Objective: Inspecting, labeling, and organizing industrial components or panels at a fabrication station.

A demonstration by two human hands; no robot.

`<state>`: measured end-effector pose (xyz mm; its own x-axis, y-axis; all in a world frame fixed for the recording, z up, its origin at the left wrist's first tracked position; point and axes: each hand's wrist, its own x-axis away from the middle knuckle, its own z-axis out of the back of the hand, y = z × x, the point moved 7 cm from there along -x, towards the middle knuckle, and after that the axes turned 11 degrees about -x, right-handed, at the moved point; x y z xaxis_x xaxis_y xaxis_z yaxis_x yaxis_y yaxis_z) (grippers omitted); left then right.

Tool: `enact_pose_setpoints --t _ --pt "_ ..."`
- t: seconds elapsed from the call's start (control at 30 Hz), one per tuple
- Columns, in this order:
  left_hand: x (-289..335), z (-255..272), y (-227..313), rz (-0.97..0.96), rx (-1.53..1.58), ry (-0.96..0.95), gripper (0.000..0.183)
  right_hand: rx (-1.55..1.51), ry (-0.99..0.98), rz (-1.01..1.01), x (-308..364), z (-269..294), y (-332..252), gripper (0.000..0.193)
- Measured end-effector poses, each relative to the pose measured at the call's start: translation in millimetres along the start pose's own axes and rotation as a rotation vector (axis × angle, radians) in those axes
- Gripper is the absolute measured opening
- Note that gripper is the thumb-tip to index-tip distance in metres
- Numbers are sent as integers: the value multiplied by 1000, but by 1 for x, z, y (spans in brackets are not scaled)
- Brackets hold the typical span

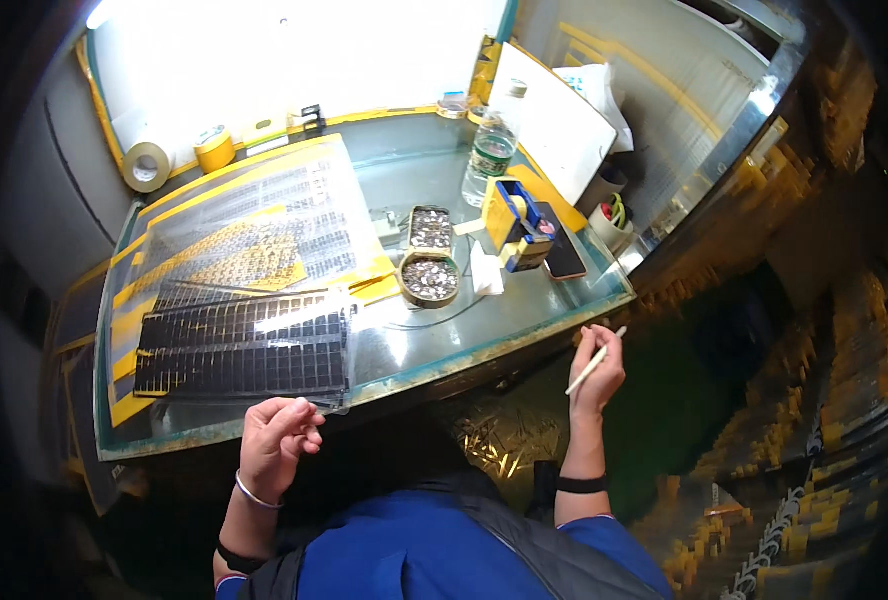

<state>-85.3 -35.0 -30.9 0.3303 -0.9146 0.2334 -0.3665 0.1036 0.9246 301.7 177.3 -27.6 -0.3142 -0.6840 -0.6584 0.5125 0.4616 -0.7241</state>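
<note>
My left hand (278, 445) is just off the table's front edge, beside the near right corner of a black gridded tray (244, 345). Its fingers are curled and pinched together; whatever they may hold is too small to make out. A slim, off-white pen-like stick (592, 364) is gripped in the fingers of my right hand (602, 378), which is off the front right of the table. Between the hands, farther back, a round tin (430, 279) and a rectangular tin (430, 228) hold many small shiny pieces.
On the glass-topped table (434, 345) are a blue-and-yellow tape dispenser (516, 228), a phone (566, 252), a white paper scrap (486, 270) and a water bottle (491, 155). Gridded clear sheets (264, 215) lie behind the tray. Tape rolls (147, 167) stand far left, a cup (609, 225) right.
</note>
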Motion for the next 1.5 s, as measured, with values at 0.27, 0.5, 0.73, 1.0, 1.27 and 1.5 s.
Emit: enact_pose_setpoints --t 0.27,0.5,0.73,1.0,1.27,1.5 --pt "6 -8 -7 100 65 -115 13 -293 -767 601 32 -111 -155 25" --pt "18 -2 -12 137 49 -121 12 -51 -961 847 53 -187 -172 40" --pt "9 -6 -23 107 59 -197 17 57 -857 604 12 -164 -120 56" --pt "11 -11 -20 183 85 -190 13 23 -895 499 21 -101 -95 70" --pt "4 -15 -26 249 225 -241 14 -377 -763 538 44 -62 -91 32" --pt "-8 -47 -3 150 149 -229 13 -1243 -1045 -1044 108 -105 -152 24"
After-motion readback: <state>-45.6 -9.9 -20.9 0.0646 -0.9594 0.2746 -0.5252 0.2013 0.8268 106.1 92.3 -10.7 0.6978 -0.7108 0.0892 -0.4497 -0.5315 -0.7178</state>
